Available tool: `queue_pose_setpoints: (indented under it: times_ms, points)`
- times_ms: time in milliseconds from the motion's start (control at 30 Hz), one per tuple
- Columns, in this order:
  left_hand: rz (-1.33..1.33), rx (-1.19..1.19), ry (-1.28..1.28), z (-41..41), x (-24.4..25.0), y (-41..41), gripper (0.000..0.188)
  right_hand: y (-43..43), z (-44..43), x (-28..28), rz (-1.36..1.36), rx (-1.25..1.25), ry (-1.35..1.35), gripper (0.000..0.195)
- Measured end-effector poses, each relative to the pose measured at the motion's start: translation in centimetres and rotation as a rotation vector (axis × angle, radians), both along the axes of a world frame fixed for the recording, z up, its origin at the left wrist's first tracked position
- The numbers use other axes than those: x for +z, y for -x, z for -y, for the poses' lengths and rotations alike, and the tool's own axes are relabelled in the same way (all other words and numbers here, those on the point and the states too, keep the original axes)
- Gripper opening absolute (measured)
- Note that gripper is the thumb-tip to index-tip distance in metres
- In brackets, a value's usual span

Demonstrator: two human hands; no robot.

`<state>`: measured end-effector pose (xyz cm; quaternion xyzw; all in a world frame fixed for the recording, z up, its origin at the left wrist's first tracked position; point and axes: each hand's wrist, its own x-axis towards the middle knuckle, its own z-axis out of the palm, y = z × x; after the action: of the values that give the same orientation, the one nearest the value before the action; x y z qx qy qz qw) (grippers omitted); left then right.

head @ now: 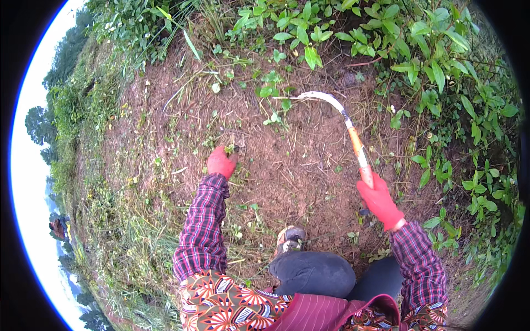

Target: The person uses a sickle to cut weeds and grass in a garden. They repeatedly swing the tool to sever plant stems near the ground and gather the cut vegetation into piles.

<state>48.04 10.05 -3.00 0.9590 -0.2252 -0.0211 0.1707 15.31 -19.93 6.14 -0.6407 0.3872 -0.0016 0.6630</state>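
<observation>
My right hand (380,202), in a red glove, is wrapped around the lower handle of a sickle (358,151). The handle is orange and white, and the pale curved blade bends to the left over small clover-like leaves (271,92). Its thin tip ends above the soil. My left hand (222,162), gloved in red too, is low over the reddish-brown ground (290,165). Its curled fingers are closed around a small tuft of green weed (230,149); whether the roots are still in the soil cannot be seen.
Leafy green bushes (439,74) line the right side and top. Cut grass and weeds (145,231) cover the ground at left. My bent knee (314,271) and shoe (291,238) are just below the hands. Another person (60,229) is far off at the left edge.
</observation>
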Motion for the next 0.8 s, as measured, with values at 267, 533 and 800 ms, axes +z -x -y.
queue_pose_setpoints:
  times_ms: [267, 533, 800]
  points:
    - [-0.128, -0.465, 0.030, 16.2, 1.3, -0.8, 0.043, -16.0, 2.0, -4.9, 0.092, -0.180, 0.301, 0.020]
    - [-0.073, -0.324, 0.149, 20.5, 3.6, -8.1, 0.046, -30.1, 3.4, -6.0, 0.249, -0.197, 0.058, 0.026]
    - [-0.142, -0.096, 0.394, 23.8, 4.5, -12.5, 0.065, -33.3, 2.5, -6.9, 0.048, -0.064, 0.194, 0.029]
